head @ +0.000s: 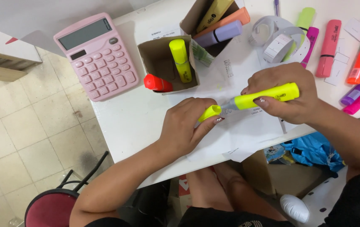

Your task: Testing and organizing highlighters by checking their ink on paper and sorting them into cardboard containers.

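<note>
The right hand (287, 94) has its grip pressed around a yellow plastic highlighter pen (264, 96), its grey tip bared toward the left hand (186, 126), whose grip pinches the pen's yellow cap (210, 113) just off the tip. Under both lies white paper (234, 138) on the white surface (129, 117). Beyond the grip stand a small open cardboard box (159, 63) and a pink calculator (98, 54)

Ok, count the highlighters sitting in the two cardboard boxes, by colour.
Yellow highlighters: 2
Orange highlighter: 1
Red highlighter: 1
Purple highlighter: 1
Total: 5
</note>
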